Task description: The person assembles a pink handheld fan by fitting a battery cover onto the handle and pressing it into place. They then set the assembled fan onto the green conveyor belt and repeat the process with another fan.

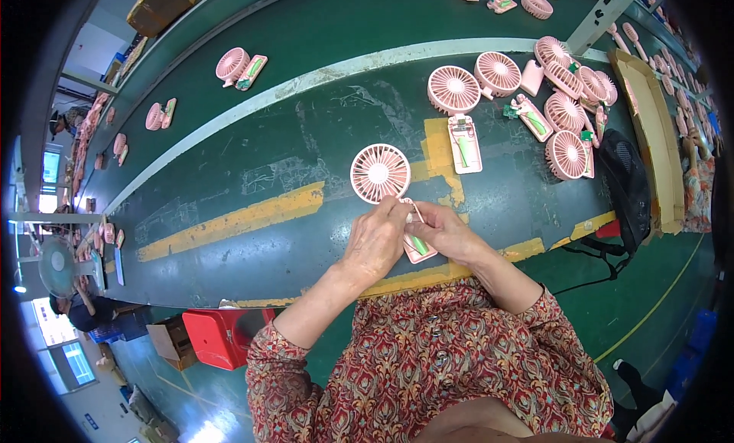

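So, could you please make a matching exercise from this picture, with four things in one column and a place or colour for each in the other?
Things:
1. fan in the hands
2. red crate
3. black bag
4. open handle

Places or colours:
a. under the table edge, lower left
b. alone on the yellow mark
c. right end of the table
d. pink, round grille facing up

Pairs: 1-d, 2-a, 3-c, 4-b

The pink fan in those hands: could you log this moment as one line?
left hand: on pink fan handle | right hand: pinching same handle | fan: on green belt | more pink fans: far right
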The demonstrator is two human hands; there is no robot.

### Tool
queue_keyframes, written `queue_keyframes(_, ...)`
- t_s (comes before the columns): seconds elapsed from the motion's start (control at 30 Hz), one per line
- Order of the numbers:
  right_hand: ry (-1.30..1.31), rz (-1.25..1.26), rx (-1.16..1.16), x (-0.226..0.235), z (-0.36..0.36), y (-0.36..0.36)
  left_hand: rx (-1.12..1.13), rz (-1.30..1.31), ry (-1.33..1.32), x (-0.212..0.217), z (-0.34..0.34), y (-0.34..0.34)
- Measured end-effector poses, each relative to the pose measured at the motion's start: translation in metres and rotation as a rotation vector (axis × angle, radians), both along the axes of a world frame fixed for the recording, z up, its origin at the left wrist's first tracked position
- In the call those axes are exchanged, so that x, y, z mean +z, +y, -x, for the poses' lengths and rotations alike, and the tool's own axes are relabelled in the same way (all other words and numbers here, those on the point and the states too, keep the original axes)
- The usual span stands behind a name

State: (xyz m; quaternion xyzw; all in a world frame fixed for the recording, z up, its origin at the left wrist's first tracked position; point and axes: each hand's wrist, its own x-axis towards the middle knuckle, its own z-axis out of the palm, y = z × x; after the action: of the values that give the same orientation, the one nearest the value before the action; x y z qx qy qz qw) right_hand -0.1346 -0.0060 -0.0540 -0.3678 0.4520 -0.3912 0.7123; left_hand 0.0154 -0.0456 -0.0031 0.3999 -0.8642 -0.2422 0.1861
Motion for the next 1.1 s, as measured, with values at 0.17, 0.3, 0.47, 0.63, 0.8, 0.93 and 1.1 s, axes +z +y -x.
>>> queue_keyframes(0.17, -0.056, -0.082, 0.025, 0.007, 0.006, -0.001, 0.233, -0.018, 0.255, 0.002, -0.025, -0.002)
queue_keyframes(0.3, -0.082, -0.118, 0.042, 0.008, 0.006, -0.003, 0.421, -0.207, 0.326, -0.013, -0.034, -0.002)
queue_keyframes(0.47, -0.137, -0.086, 0.059, 0.011, 0.006, -0.006, 0.503, -0.363, 0.432, -0.026, -0.031, -0.004)
queue_keyframes(0.63, -0.144, -0.256, -0.051, 0.007, 0.000, -0.020, 0.492, -0.361, 0.490, -0.033, -0.031, -0.014)
queue_keyframes(0.8, -0.138, -0.173, -0.083, 0.003, -0.005, -0.042, 0.538, -0.415, 0.627, -0.042, -0.024, -0.045)
queue_keyframes(0.93, -0.187, -0.141, -0.144, 0.000, -0.007, -0.060, 0.584, -0.494, 0.760, -0.059, -0.018, -0.067)
queue_keyframes(1.1, -0.166, -0.113, -0.188, -0.003, -0.008, -0.070, 0.583, -0.377, 0.766, -0.066, -0.018, -0.063)
